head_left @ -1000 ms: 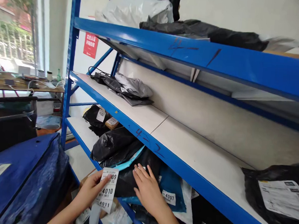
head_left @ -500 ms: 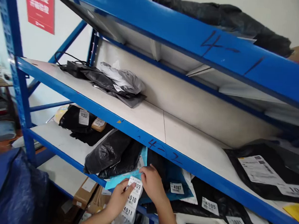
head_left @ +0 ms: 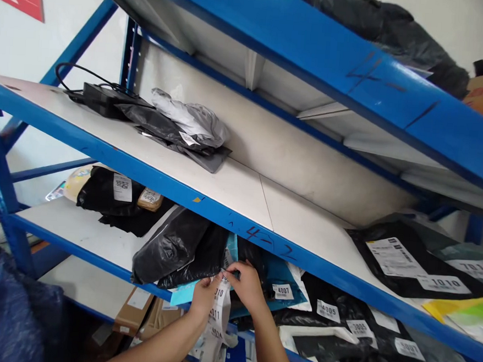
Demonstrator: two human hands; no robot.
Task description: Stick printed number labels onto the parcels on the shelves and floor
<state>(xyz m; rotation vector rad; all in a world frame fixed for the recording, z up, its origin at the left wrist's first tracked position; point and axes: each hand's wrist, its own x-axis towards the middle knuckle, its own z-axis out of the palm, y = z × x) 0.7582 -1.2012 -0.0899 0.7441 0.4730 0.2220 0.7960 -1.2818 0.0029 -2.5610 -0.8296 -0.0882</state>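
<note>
A strip of white number labels [head_left: 218,315] hangs down from my hands, with 4011 and part of other numbers legible. My left hand [head_left: 206,294] is closed on the strip's left edge near its top. Fingers pinched, my right hand [head_left: 246,280] grips the strip's upper end from the right. Both hands are close together, in front of a light blue parcel [head_left: 183,294] on the shelf below the middle board. My fingers hide the topmost label. A dark plastic parcel [head_left: 168,247] lies just left of the hands, and a blue parcel labelled 4007 [head_left: 282,292] lies to the right.
The blue shelf beam [head_left: 142,182] marked 4-2 runs slanting just above my hands. Black parcels [head_left: 116,194] sit at the lower left, others with labels [head_left: 327,310] at the right. Cardboard boxes [head_left: 134,309] stand below. A blue bag [head_left: 9,308] is at the left.
My right hand has come down onto the strip's upper end, and my left hand has closed in beside it. The 4009 label is now mostly covered by fingers. The view has shifted slightly.
</note>
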